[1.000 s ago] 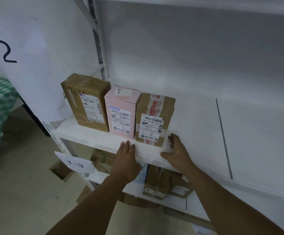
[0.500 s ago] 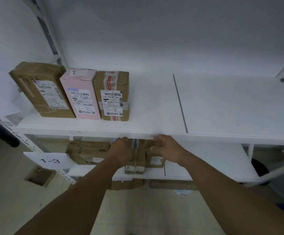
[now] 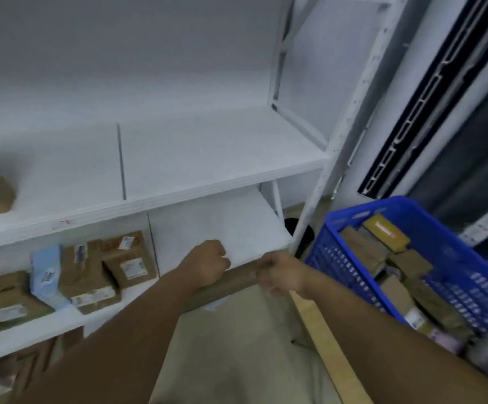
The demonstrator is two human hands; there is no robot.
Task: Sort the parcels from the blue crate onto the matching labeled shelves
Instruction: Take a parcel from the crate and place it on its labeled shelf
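Blue slotted crate (image 3: 350, 258) of brown parcels (image 3: 366, 247), left hand (image 3: 207, 263), right hand (image 3: 277, 275) curled, empty.

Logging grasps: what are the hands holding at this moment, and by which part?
Cannot tell: the left hand and right hand are curled beside a brown bar, but blur hides any grip.

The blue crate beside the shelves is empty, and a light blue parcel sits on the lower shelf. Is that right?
Not quite. The blue crate is not empty: the head view shows brown parcels packed inside it. The light blue parcel does sit on the lower shelf.
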